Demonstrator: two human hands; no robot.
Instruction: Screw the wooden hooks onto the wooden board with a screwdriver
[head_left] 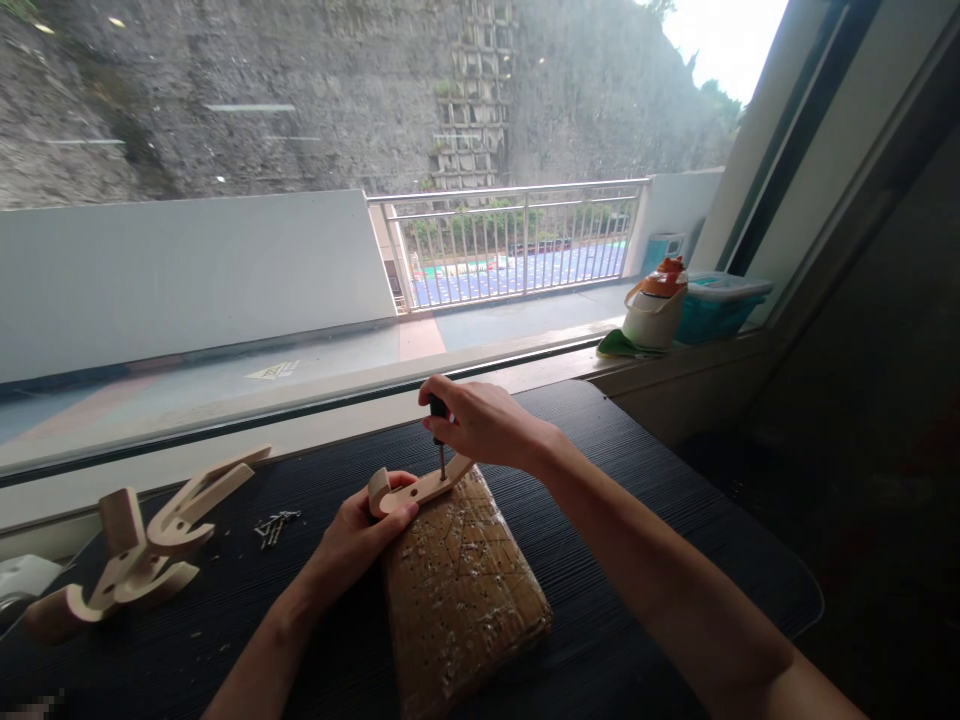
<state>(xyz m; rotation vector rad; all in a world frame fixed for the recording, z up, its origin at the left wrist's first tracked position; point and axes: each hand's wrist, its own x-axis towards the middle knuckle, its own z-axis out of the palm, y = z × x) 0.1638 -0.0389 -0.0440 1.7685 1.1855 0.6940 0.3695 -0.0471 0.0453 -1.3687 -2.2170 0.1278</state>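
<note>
My left hand point(358, 545) grips the near-left end of a wooden hook point(424, 491), thumb along its side. The hook lies on a worn, hole-pricked cardboard block point(469, 590) and has a dark hole in its flat middle. My right hand point(480, 420) is closed around the dark handle of a screwdriver point(442, 458). The screwdriver stands nearly upright, its shaft meeting the hook near the far end. Whether a screw sits under the tip is too small to tell.
More wooden hooks point(124, 570) lie piled on the left of the black table point(622, 480). A small heap of screws point(276, 527) rests between them and my left hand. On the windowsill stand a white bottle with an orange top point(654, 308) and a teal box point(720, 305).
</note>
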